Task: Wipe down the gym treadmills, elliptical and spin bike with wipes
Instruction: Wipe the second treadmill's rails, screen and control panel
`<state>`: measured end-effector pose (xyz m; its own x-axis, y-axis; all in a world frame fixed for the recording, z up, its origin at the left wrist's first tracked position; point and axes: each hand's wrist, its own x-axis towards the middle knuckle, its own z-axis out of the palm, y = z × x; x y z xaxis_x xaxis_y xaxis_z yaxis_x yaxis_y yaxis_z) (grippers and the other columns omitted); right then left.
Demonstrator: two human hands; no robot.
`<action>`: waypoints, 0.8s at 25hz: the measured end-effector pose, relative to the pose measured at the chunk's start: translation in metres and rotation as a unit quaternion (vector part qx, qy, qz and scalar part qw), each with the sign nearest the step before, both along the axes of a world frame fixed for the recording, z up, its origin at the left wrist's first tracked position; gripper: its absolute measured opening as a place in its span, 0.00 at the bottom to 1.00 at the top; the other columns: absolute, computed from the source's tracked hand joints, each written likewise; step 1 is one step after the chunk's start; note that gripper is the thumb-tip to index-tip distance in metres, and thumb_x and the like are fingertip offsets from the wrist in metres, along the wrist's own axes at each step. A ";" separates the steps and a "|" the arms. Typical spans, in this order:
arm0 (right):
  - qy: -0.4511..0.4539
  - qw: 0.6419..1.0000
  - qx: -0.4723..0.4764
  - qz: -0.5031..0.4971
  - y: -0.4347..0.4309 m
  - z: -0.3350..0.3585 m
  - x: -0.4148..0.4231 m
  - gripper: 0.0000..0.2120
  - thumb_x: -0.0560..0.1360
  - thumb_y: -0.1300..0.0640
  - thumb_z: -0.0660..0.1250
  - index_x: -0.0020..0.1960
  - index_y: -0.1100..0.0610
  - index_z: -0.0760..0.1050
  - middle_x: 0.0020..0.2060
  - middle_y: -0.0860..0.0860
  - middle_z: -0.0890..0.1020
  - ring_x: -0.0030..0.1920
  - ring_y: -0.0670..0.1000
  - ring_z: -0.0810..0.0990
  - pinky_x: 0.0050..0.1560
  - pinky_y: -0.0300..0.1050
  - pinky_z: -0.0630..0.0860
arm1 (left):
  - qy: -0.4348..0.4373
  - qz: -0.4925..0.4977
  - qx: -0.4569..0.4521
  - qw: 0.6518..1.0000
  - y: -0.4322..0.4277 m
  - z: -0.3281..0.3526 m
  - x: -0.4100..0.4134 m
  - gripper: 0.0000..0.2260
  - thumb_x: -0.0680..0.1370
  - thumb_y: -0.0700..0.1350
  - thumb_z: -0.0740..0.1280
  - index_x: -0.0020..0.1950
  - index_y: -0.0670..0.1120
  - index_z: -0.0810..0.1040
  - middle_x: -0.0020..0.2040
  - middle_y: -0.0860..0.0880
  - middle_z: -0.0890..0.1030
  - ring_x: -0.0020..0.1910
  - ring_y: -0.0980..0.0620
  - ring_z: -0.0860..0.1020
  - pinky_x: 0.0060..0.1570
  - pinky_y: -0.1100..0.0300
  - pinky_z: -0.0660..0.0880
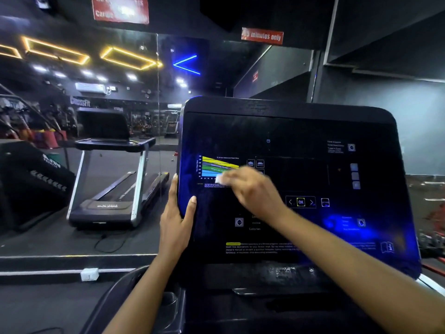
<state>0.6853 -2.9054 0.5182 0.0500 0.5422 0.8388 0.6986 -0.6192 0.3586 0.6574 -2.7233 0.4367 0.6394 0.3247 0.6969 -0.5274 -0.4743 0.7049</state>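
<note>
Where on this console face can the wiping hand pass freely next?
Free: the dark stretch of console right of the right hand with its wipe, up to the right-edge icons, and the band above the chart. Crowded: the left edge, where the left hand grips.

On the treadmill console (289, 131), a yellow-framed button (300, 202) at 6 o'clock of the panel reads "OK", and "Calories" is printed toward 7 o'clock. A red sign (262, 36) at 12 o'clock of the view reads "minutes only". The wall lettering (80, 101) at 10 o'clock reads "CrossFit".
</note>
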 end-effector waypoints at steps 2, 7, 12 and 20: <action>-0.029 0.998 0.052 -0.012 0.009 0.046 0.020 0.12 0.69 0.67 0.65 0.48 0.58 0.82 0.44 0.53 0.84 0.42 0.56 0.81 0.36 0.47 0.80 | -0.007 -0.012 -0.009 1.000 0.001 -0.001 0.001 0.27 0.79 0.53 0.61 0.77 0.57 0.55 0.66 0.76 0.56 0.64 0.80 0.57 0.58 0.84 0.52; -0.039 0.995 0.077 -0.045 0.051 0.100 0.052 0.15 0.71 0.60 0.57 0.43 0.60 0.83 0.37 0.54 0.83 0.35 0.58 0.79 0.25 0.50 0.77 | -0.020 -0.024 -0.015 0.999 0.001 -0.002 0.003 0.28 0.77 0.57 0.58 0.77 0.56 0.56 0.68 0.74 0.57 0.64 0.81 0.56 0.60 0.84 0.52; -0.052 0.998 -0.036 -0.007 0.062 0.036 0.027 0.14 0.75 0.61 0.57 0.48 0.59 0.82 0.43 0.53 0.83 0.39 0.55 0.78 0.25 0.45 0.76 | -0.025 -0.036 -0.013 0.999 0.003 -0.001 0.005 0.28 0.76 0.63 0.52 0.76 0.58 0.55 0.67 0.76 0.56 0.65 0.80 0.55 0.60 0.83 0.51; 0.003 0.988 -0.149 0.042 0.047 -0.081 -0.034 0.10 0.77 0.60 0.60 0.46 0.59 0.81 0.46 0.51 0.82 0.43 0.52 0.78 0.31 0.44 0.76 | 0.013 -0.121 -0.049 0.991 0.006 -0.009 -0.011 0.37 0.69 0.78 0.46 0.73 0.62 0.53 0.62 0.84 0.57 0.62 0.82 0.59 0.59 0.83 0.56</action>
